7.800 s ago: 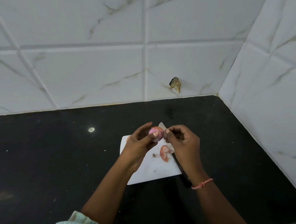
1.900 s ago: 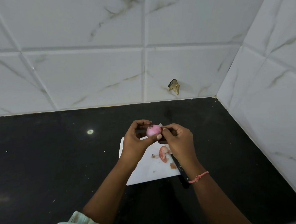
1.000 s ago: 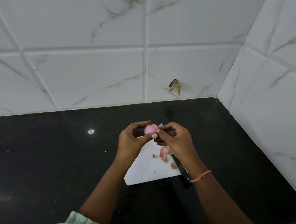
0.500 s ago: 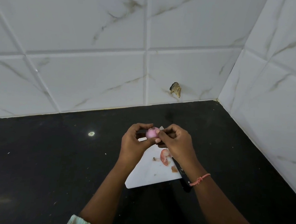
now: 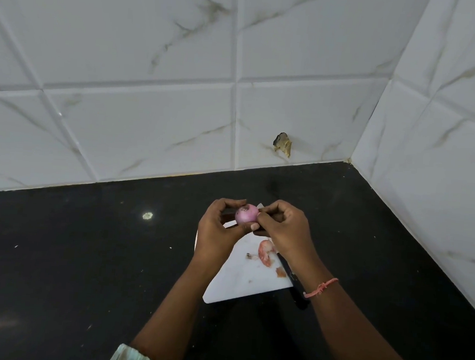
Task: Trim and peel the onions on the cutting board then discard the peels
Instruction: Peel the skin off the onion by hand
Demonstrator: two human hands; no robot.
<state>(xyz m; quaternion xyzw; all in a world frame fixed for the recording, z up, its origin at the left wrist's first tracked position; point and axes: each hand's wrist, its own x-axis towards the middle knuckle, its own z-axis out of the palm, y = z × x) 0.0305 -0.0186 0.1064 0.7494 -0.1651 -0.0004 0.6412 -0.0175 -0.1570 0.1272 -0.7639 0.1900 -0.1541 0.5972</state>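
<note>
A small pink onion (image 5: 245, 213) is held above the far end of the white cutting board (image 5: 240, 281). My left hand (image 5: 219, 232) grips it between thumb and curled fingers, its cut end facing up. My right hand (image 5: 284, 231) pinches at the onion's right side with curled fingers. Pink peel (image 5: 265, 252) and small scraps lie on the board below. A black-handled knife (image 5: 294, 282) lies along the board's right edge, partly hidden under my right wrist.
The board lies on a black stone counter (image 5: 85, 253) in a corner of white marble-patterned tiled walls (image 5: 442, 166). A chipped hole (image 5: 283, 144) marks the back wall. A pale spot (image 5: 147, 215) shows on the counter to the left.
The onion has been turned in my hands, so its cut end now faces up. Both hands stay on it above the board. A small extra scrap lies near the knife since the earliest frame.
</note>
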